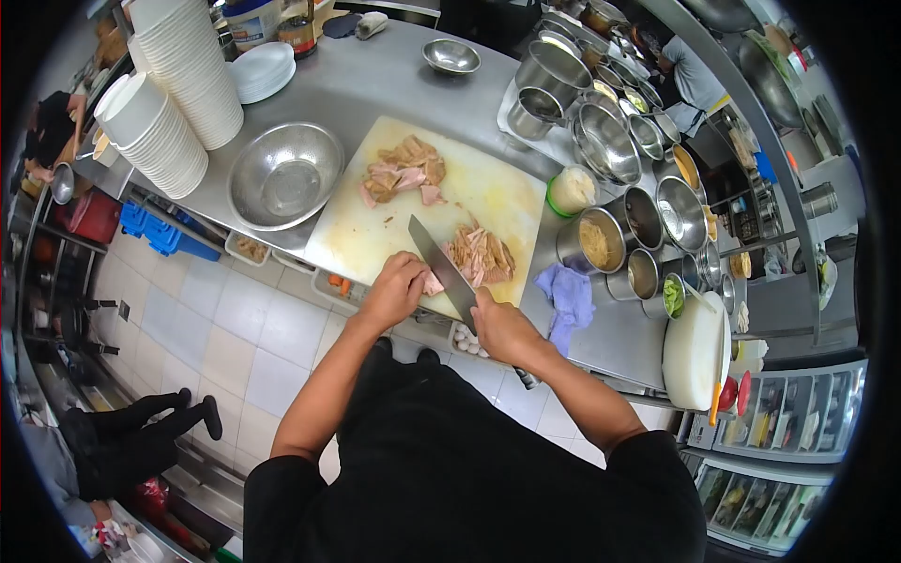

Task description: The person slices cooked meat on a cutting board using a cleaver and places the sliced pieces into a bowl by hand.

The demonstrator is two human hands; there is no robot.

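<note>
Currently, right grip (502, 328) closed round the handle of a broad knife (441, 264), thumb and forefinger up by the heel of the blade. Blade runs out ahead of that grip, slanting leftward to its tip; whether its edge touches the board, cannot tell. Left grip (398, 286), just left of the blade, is curled nearly closed, fingers down on a pale meat piece (432, 283); fingertips partly hidden.

Ahead of the right grip, on the blade's right side: sliced meat (481, 253), fanned in a loose heap. Ahead of the left grip, past the blade tip: larger meat chunks (405, 172), browned outside, pink in places. All of it on a pale, stained cutting board (344, 225), both grips over its near edge.

Right of the right grip, near: crumpled purple cloth (566, 298) on the steel tabletop (380, 75). Ahead and right, beyond the board: tub with a green base (572, 190), then a metal pot (570, 249) of pale shreds. Farther right: large white bucket (690, 361).

Ahead and left of the left grip: wide metal bowl (284, 176) just beside the board; beyond it, tall stacks of white containers (183, 75) and a pile of white plates (261, 73). Well ahead of both grips: small metal bowl (451, 56).
</note>
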